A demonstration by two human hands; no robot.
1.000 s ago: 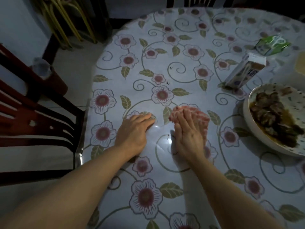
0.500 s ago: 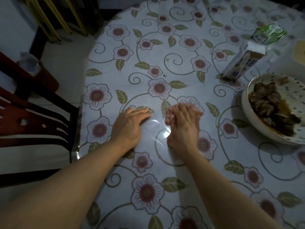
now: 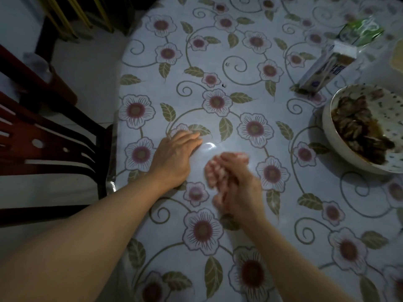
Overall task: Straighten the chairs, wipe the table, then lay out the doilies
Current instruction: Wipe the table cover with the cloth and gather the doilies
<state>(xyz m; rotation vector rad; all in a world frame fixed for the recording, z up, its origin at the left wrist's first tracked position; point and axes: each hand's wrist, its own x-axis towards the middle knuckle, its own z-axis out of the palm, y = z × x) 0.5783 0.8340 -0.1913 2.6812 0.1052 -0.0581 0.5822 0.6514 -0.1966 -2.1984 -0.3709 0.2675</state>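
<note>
My left hand lies flat, fingers together, on the table; my blurred right hand presses a pink cloth, fingers together.

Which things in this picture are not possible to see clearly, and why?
- Pink cloth, head view: mostly under the right hand and motion-blurred; its shape is unclear.
- Bowl: cut off by the right edge.
- Carton: print too small and dim to read.
- Green packet: blurred, contents unknown.
- Chair: cut off by the left edge.
- Left hand: flat on the tablecloth.
</note>
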